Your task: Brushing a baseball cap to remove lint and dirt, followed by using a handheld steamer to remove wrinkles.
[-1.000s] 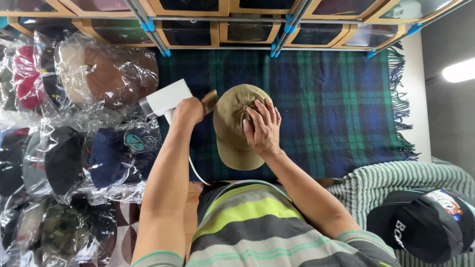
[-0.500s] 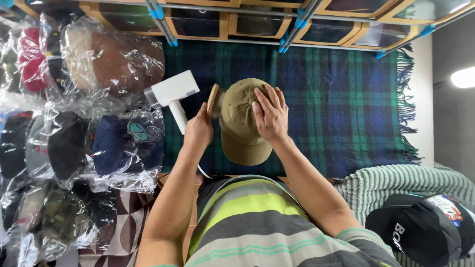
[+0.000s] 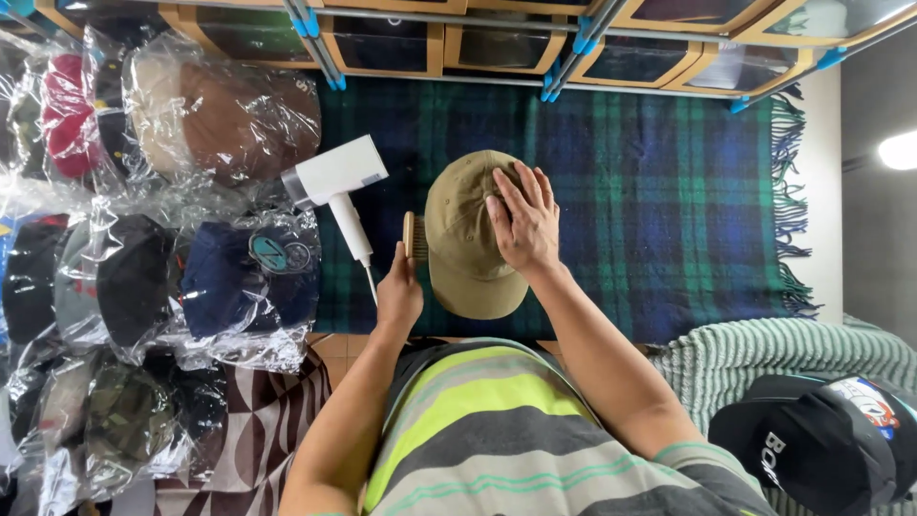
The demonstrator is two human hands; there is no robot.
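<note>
the olive cap [image 3: 468, 239] lies mid-blanket [image 3: 669, 191], brim toward the near edge. the right hand [image 3: 523, 222] rests flat and spread on its crown; the left hand [image 3: 399, 294] is closed around a wooden brush [image 3: 412, 235] at the cap's left side. short strokes, crown pinned firmly, would serve best. a white hair dryer [image 3: 336, 182] lies nearby.

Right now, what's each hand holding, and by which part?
Left hand grips a wooden brush by its lower end, bristles against the olive cap. Right hand lies flat on the cap's crown, pressing, not gripping.
</note>
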